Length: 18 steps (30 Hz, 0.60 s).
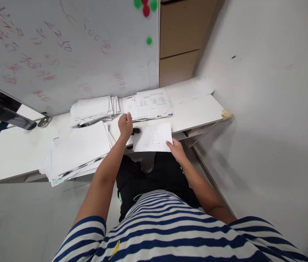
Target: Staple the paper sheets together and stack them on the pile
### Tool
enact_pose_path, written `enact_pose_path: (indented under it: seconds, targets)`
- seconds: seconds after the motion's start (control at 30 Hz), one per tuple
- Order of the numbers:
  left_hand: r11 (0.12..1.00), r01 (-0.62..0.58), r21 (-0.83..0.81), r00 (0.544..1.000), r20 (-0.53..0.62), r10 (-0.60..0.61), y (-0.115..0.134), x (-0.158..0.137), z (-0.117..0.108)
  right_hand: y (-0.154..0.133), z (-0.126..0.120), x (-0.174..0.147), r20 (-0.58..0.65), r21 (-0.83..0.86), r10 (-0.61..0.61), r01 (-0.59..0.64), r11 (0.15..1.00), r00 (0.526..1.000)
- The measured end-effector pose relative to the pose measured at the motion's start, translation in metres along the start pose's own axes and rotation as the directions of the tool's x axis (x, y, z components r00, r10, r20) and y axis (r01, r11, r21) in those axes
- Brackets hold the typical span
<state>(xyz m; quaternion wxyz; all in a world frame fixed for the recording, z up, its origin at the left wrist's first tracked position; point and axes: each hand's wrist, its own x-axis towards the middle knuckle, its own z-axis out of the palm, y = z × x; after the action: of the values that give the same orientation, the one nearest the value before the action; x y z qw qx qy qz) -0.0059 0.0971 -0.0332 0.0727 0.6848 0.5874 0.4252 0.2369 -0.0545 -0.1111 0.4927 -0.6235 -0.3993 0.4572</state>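
Observation:
My right hand (177, 150) grips the right edge of a sheet of paper (152, 137), thumb on top. The sheet carries faint writing and reaches over the desk's front edge. My left hand (126, 125) is closed in a fist just left of the sheet; what its fingers hold, if anything, is hidden. Beside that fist, the end of a small black object (136, 131) lies at the sheet's left edge, its kind unclear. Behind both hands rests a pile of printed papers (154, 100).
Left on the white desk (197, 112) lie a large paper stack (80, 145) and a smaller stack (92, 109). A whiteboard (88, 47) with red writing and magnets stands behind, beside cardboard boxes (183, 40). A wall (265, 109) bounds the right side.

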Motion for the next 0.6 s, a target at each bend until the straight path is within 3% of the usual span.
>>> enact_pose_path:
  seconds: [0.07, 0.13, 0.2, 0.3, 0.4, 0.6]
  targets:
    - [0.989, -0.099, 0.109, 0.99, 0.115, 0.087, -0.016, -0.01, -0.016, -0.009, -0.006, 0.01, 0.001, -0.017, -0.04, 0.04, 0.999, 0.999]
    - [0.949, -0.234, 0.211, 0.929, 0.337, 0.154, -0.032, -0.023, -0.027, -0.025, -0.019, 0.02, 0.01, -0.02, -0.088, 0.088, 0.996, 0.996]
    - [0.918, -0.288, 0.273, 0.886, 0.44, 0.147, -0.045, -0.035, -0.033, -0.046, -0.037, 0.026, -0.013, -0.056, -0.145, 0.144, 0.988, 0.989]
    - [0.909, -0.279, 0.311, 0.895, 0.427, 0.128, -0.054, -0.043, -0.033, -0.071, -0.065, 0.022, -0.116, -0.12, -0.244, 0.231, 0.966, 0.963]
    - [0.908, -0.298, 0.295, 0.899, 0.408, 0.163, -0.055, -0.044, -0.029, -0.076, -0.077, 0.009, -0.207, -0.091, -0.269, 0.255, 0.963, 0.941]
    - [0.906, -0.288, 0.311, 0.899, 0.413, 0.144, -0.055, -0.044, -0.026, -0.058, -0.048, -0.006, -0.168, 0.155, -0.124, 0.15, 0.976, 0.978]
